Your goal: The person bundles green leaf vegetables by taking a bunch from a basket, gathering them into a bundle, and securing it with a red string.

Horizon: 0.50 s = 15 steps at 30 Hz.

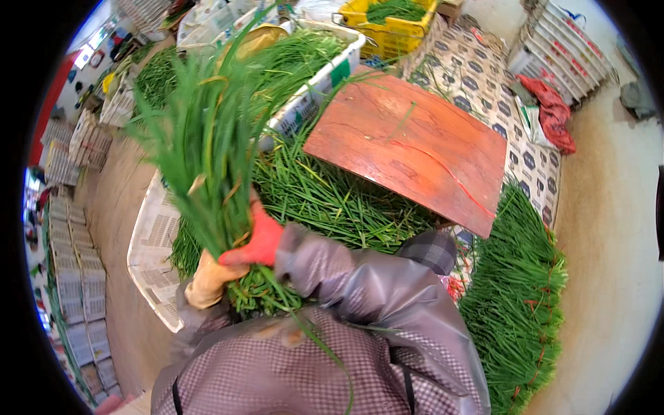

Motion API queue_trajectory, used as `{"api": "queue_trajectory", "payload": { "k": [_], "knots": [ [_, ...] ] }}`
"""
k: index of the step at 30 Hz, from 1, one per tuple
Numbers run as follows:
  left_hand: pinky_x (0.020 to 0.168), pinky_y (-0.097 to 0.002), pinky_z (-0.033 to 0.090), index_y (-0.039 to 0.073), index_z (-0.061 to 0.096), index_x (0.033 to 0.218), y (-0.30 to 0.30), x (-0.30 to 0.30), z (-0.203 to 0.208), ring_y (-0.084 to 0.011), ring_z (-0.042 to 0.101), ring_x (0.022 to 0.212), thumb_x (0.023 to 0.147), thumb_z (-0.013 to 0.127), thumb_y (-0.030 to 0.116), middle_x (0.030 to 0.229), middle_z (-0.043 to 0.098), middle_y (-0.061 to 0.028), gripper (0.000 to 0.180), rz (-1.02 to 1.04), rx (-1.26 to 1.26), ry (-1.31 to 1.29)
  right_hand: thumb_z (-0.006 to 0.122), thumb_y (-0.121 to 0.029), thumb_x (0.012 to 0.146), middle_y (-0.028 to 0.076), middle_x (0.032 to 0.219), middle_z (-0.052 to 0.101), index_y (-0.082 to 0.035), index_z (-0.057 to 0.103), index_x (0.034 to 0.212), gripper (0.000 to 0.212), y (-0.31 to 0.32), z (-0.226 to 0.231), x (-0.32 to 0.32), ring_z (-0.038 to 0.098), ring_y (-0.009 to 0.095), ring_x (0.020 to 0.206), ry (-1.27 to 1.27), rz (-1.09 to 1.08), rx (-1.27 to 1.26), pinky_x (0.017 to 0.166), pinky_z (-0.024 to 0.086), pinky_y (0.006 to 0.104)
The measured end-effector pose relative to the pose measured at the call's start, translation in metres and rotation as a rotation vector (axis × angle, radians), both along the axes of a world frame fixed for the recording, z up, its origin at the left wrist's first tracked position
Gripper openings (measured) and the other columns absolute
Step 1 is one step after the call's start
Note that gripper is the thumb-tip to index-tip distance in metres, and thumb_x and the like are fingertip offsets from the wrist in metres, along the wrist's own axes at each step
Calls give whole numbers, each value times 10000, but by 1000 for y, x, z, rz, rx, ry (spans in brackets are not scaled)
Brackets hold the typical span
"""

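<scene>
A thick bunch of long green chives (211,159) stands upright in front of me, a few yellowed blades showing among the green. My right hand (259,238), in a red glove, is closed round its lower part. Just below and to the left, my left hand (209,280), in a cream glove, grips the same bunch near the stem ends. The tops are smeared by motion. Behind the bunch lies a heap of loose chives (339,204) in a white crate (149,242), partly under a reddish wooden board (415,145). A thin red strip (443,166) rests on the board.
Tied bundles of chives (515,297) line the floor at my right. Beyond the board stand a white crate (353,45) full of chives and a yellow crate (394,40). Patterned sheeting (477,76) covers the floor at the far right, beside stacked white crates (560,52).
</scene>
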<state>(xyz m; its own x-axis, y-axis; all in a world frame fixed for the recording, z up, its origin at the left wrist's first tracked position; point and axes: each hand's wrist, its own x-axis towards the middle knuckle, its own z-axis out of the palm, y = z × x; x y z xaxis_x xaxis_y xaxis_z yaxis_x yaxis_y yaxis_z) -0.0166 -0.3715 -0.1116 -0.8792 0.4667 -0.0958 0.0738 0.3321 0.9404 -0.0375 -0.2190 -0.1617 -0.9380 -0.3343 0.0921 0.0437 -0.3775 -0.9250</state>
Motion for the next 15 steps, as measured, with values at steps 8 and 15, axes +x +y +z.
{"api": "queue_trajectory", "payload": {
  "k": [8, 15],
  "knots": [
    [953, -353, 433, -6, 498, 1267, -7, 17, 36, -216, 561, 1068, 614, 864, 209, 1193, 591, -76, 780, 97, 10, -77, 880, -270, 571, 220, 1374, 436, 16, 66, 1465, 1243, 4, 1, 13, 422, 309, 1284, 118, 65, 5, 1080, 336, 397],
    [923, -377, 471, -3, 416, 1294, 35, -33, 62, -224, 581, 1047, 710, 787, 335, 1166, 586, -108, 771, 242, 162, 325, 527, -436, 851, 61, 1482, 377, -128, 320, 1459, 712, 19, 44, -35, 278, 247, 1395, 78, 720, -966, 1165, 75, 539]
  ]
}}
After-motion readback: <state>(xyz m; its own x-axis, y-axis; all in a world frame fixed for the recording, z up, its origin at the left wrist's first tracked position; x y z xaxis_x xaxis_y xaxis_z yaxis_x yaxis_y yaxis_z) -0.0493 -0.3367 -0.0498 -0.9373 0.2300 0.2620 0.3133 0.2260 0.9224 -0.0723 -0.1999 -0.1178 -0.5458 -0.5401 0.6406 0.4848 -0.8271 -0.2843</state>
